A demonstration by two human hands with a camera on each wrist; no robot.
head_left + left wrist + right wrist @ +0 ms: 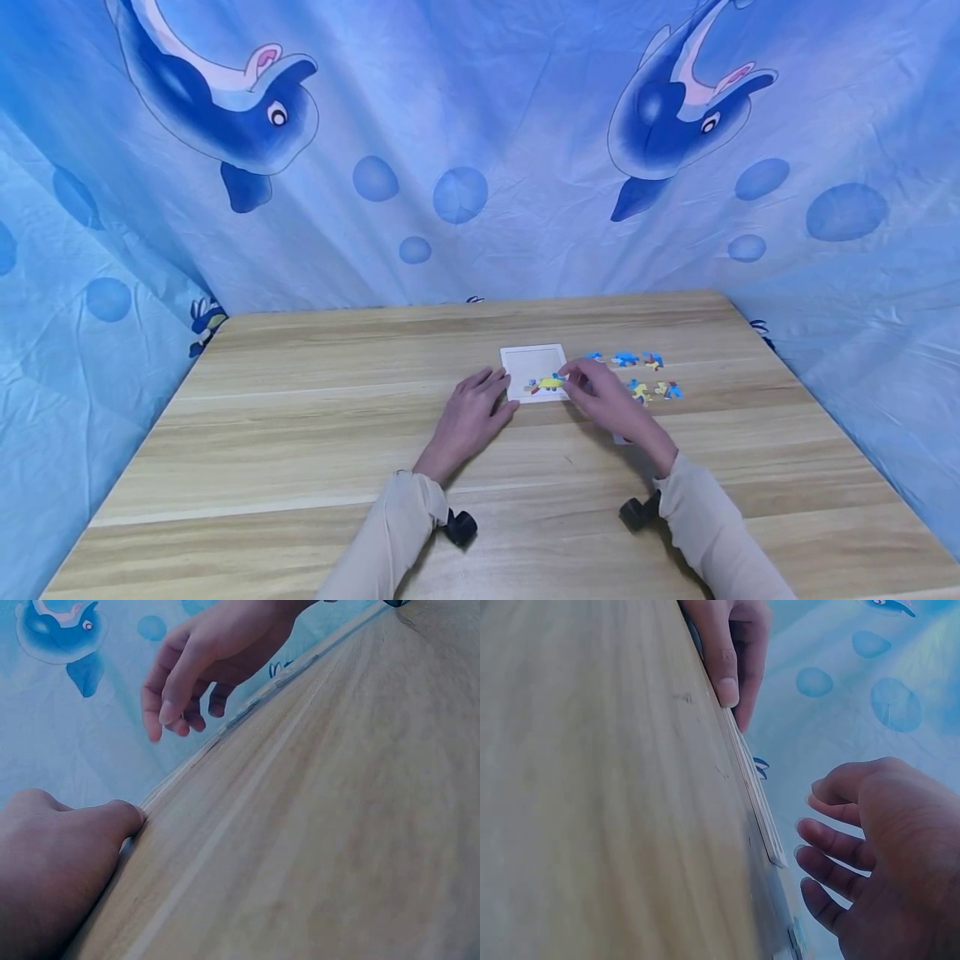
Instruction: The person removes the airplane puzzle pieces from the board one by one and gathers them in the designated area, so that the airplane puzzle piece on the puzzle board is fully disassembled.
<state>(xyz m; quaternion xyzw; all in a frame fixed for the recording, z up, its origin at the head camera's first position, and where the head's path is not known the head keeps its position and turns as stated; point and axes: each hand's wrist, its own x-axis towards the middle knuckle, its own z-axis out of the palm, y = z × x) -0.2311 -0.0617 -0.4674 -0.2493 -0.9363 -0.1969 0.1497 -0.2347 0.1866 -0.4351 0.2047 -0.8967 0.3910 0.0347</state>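
A white square puzzle tray lies flat on the wooden table, with a few joined yellow and blue puzzle pieces along its near side. My left hand rests at the tray's left edge, thumb at the near corner and fingers extended along the side. In the right wrist view the left thumb touches the end of the tray's rim. My right hand hovers over the tray's right edge. Both wrist views show its fingers loosely bent, apart, with nothing between them.
Several loose puzzle pieces in blue, yellow and red lie to the right of the tray, beyond and beside the right hand. A light piece shows partly under the right wrist. A blue dolphin-print curtain hangs behind the wooden table.
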